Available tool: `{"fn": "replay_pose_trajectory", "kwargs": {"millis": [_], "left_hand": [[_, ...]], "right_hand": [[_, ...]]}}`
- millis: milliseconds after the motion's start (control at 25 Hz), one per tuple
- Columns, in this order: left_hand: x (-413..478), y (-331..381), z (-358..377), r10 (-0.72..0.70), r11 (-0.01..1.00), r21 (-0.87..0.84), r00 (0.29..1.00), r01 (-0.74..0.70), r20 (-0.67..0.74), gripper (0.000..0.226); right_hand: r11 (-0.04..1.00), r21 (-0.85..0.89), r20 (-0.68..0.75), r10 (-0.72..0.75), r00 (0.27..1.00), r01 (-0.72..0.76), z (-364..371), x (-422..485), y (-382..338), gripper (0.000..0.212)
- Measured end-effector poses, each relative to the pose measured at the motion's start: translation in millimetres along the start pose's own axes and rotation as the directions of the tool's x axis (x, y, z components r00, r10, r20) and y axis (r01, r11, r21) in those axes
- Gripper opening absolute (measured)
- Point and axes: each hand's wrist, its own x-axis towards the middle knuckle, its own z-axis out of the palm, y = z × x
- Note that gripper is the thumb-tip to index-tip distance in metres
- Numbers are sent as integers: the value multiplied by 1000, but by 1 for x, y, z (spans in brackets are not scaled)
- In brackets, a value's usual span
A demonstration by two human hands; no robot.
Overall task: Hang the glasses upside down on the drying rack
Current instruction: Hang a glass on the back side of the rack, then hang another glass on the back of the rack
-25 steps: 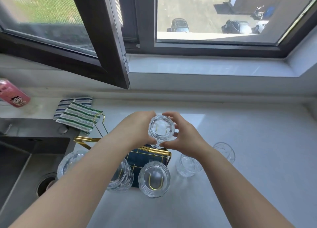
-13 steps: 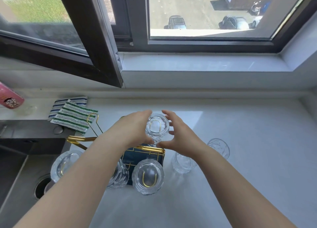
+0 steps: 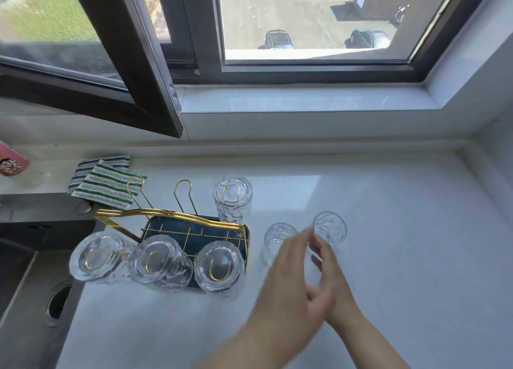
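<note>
Glasses: the fourth one (image 3: 232, 199) now hangs on the rack (image 3: 194, 230), released. Both hands, left (image 3: 291, 280) and right (image 3: 330, 271), empty and loosely spread, have come down just short of two upright glasses (image 3: 277, 236) on the surface (image 3: 402, 257); two prongs (image 3: 183, 193) remain free.

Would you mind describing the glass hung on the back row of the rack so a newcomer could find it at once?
Start at the gold wire drying rack on the white counter, right of the sink. Its back row, nearer the window, has three hoops. The glass sits upside down on the rightmost hoop, the only occupied one in that row; the other three hung glasses are along the front.
</note>
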Motion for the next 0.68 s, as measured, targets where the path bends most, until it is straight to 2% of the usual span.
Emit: {"fn": "replay_pose_trajectory", "kwargs": {"millis": [80, 160, 240, 480, 680], "left_hand": [[-21, -19, 36, -169, 985, -41, 986, 169, 13, 75], [-28, -44, 52, -356, 934, -45, 932, 353, -67, 82], [-23, -63, 55, -479, 878, -71, 870, 474, -114, 83], [16, -92, 48, -459, 888, -124, 856, 442, -239, 86], [30, -102, 46, -420, 908, -139, 868, 396, -264, 73]], "right_hand": [[999, -37, 36, 9, 999, -7, -4, 1, 12, 81], [998, -62, 82, 8, 997, -3, -7, 5, 20, 81], [997, -76, 127, 11, 992, -1, -9, 11, 28, 82], [998, -55, 167, -27, 986, 36, 4, 28, 35, 68], [999, -31, 113, -39, 993, 42, 10, 36, 37, 61]]}}
